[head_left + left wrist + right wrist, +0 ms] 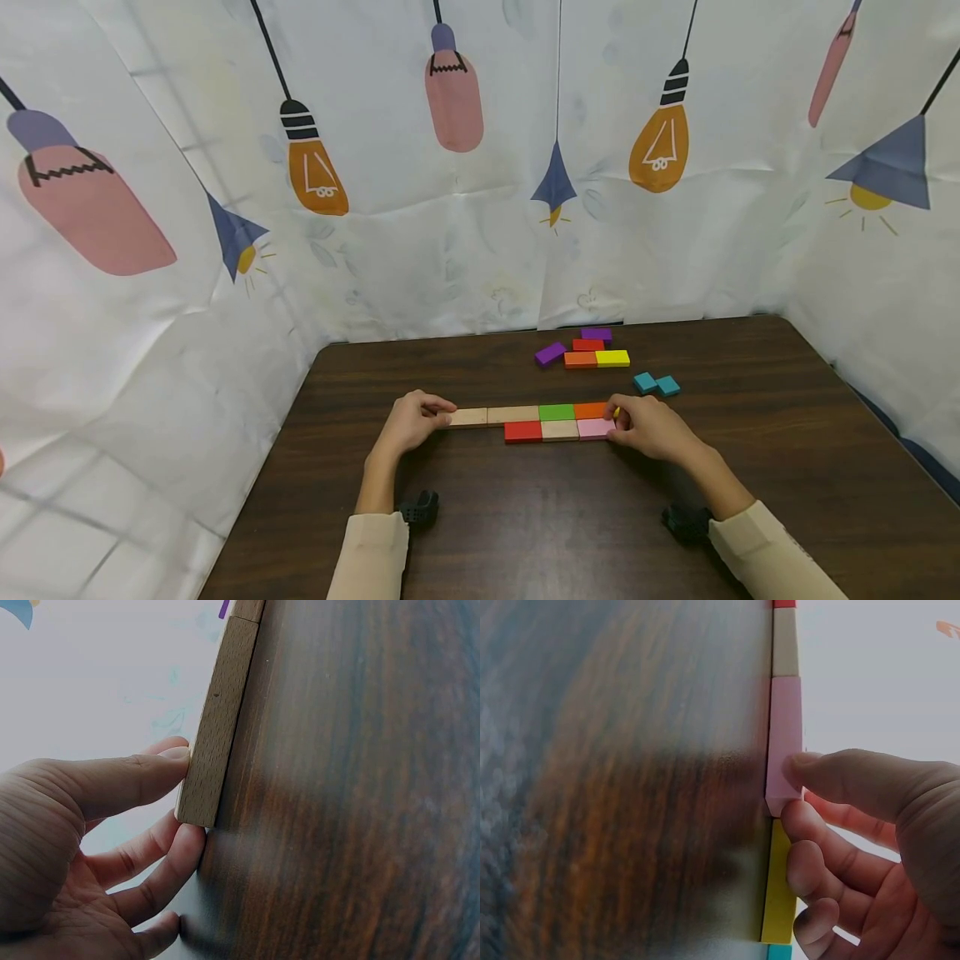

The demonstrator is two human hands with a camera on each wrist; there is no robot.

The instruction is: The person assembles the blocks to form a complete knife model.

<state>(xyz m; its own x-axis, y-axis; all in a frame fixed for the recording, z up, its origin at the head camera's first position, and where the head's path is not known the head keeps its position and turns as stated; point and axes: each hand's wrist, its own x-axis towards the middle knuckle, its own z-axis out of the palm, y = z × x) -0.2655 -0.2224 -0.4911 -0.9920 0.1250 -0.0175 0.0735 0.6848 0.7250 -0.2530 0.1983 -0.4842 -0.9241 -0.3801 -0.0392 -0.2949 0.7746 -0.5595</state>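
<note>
Two rows of flat blocks lie on the dark wooden table. The back row has a long wooden block (471, 417), another wooden block (513, 414), a green block (557, 412), an orange block (589, 410) and a yellow block (778, 892) partly behind fingers. In front lie a red block (522, 432), a small wooden block (560, 430) and a pink block (595, 429). My left hand (408, 423) pinches the leftmost wooden block's outer end, thumb on its upper edge. With thumb and fingers, my right hand (652, 425) pinches the pink block's right end.
Beyond the rows lie two purple blocks (551, 354), a red block (588, 344), an orange block (581, 360) and a yellow block (613, 358). Two teal blocks (656, 384) lie behind my right hand. A patterned white cloth (465, 250) hangs behind the table.
</note>
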